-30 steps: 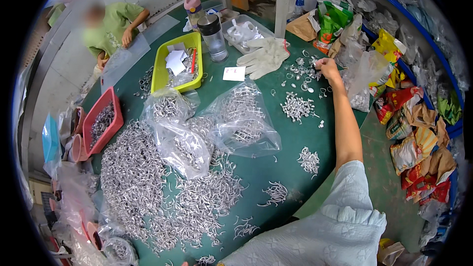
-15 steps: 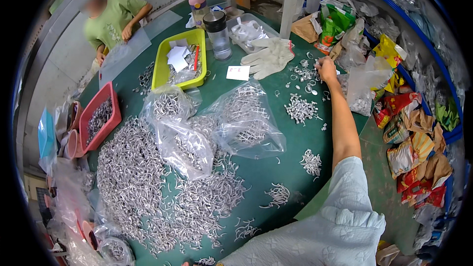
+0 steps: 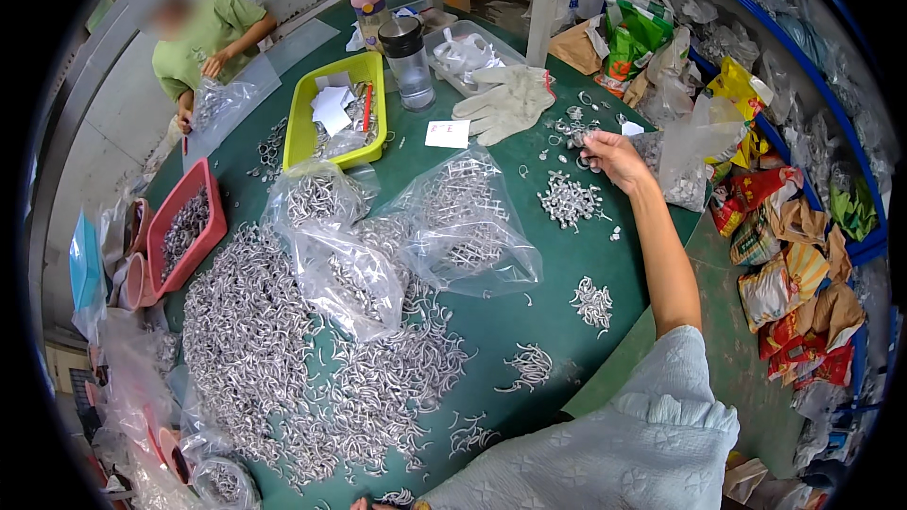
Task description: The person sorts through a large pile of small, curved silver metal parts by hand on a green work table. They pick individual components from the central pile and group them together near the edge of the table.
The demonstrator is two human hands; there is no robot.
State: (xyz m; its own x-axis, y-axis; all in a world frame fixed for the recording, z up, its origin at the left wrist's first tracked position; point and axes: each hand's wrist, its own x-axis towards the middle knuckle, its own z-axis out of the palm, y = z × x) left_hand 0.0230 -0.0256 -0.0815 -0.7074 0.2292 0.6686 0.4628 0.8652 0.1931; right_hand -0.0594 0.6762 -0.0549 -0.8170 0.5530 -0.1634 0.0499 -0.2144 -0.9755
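At the table's far right, my right hand reaches into a loose pile of silvery rings. Its fingers are drawn together at the pile's near edge; whatever they pinch is too small to make out. Just nearer than the hand sits a heap of small metal pieces. Only some fingertips of my left hand show at the bottom edge, beside a few curved metal pieces; the rest is out of the picture.
A huge heap of curved metal pieces covers the left, with filled clear bags behind. Farther back are a yellow basket, a red basket, a drinking cup and a glove. A co-worker handles a plastic bag.
My right hand has shifted a little left and nearer, turning so more of its back shows. At the far left, the co-worker's hand has risen with the plastic bag.
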